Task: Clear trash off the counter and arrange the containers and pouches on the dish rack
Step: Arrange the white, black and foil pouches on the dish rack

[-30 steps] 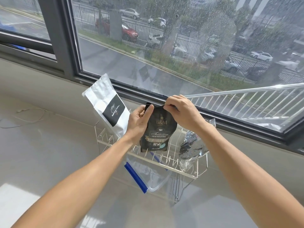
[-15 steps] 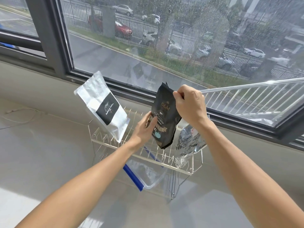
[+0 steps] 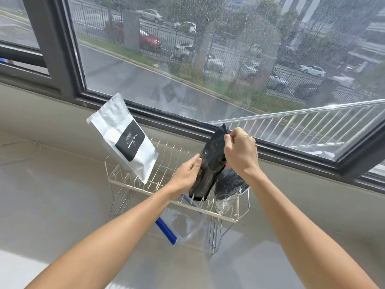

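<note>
A wire dish rack stands on the pale counter below the window. A white coffee pouch with a black label leans upright in its left slots. My right hand pinches the top of a black coffee pouch, which stands edge-on with its bottom in the rack's right-hand slots. My left hand holds that pouch's left side. A shiny dark foil pouch leans just right of it at the rack's right end. A clear plastic container with a blue lid edge lies under the rack.
The window frame and ledge run close behind the rack. A thin cable lies on the counter at the far left. Pale counter spreads left of the rack and in front of it.
The black pouch has turned from facing me to edge-on and has come down into the rack's right-hand slots beside the foil pouch. Both hands followed it to the right.
</note>
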